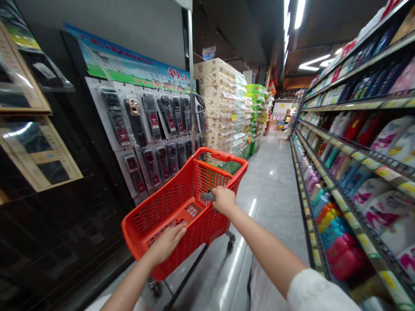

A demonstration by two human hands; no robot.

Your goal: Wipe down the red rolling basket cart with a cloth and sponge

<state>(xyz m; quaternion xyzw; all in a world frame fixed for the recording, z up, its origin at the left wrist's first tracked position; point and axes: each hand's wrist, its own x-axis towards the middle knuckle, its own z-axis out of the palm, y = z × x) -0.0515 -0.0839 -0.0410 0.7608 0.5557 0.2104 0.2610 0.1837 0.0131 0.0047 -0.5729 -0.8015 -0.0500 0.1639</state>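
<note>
A red plastic shopping cart [207, 222] stands slanted in front of me, its perforated basket holding nothing that I can make out. My left hand [169, 242] lies on the near side rim of the cart with its fingers stretched out. Farther along the same side, my right hand [223, 200] is closed around a grey handle-like piece [208, 196], whose end sticks out past the fingers over the basket. The rest of that piece is hidden in my fist. Wheels [231, 243] show below the basket.
On the left, packaged belts [151, 116] hang on a panel beside boxed goods [42, 151]. A metal post [191, 65] rises behind the cart. Stacked cartons [218, 99] line the aisle floor [275, 185]. Shelves of bottles [343, 172] run along the right.
</note>
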